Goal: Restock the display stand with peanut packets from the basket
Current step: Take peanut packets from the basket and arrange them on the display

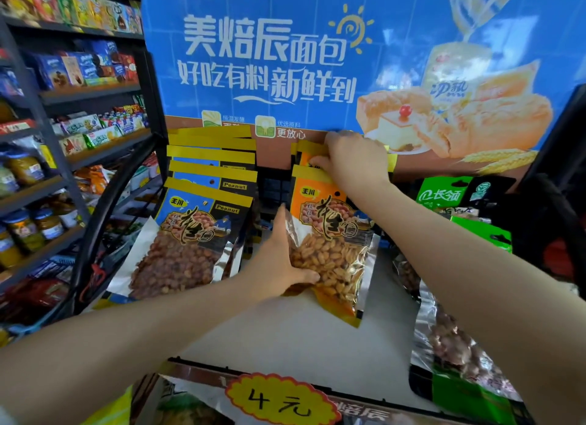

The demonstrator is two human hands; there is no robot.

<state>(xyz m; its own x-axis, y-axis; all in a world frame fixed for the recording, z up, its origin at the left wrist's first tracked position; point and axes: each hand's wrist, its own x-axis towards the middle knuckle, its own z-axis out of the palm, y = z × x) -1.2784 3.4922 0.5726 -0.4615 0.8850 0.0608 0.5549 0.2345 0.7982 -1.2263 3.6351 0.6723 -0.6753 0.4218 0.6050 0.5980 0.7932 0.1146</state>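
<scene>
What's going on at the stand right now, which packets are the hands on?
A person is hanging peanut packets on the display stand. The left hand grips the lower part of the front orange packet, while the right hand holds the tops of the orange packets up at the hook. A full row of blue packets hangs to the left, green packets to the right.

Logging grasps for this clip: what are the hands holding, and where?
Left hand grips the orange peanut packet at its lower left edge; right hand pinches its top.

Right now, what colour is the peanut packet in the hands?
Orange peanut packet with yellow top edge; head view.
</scene>
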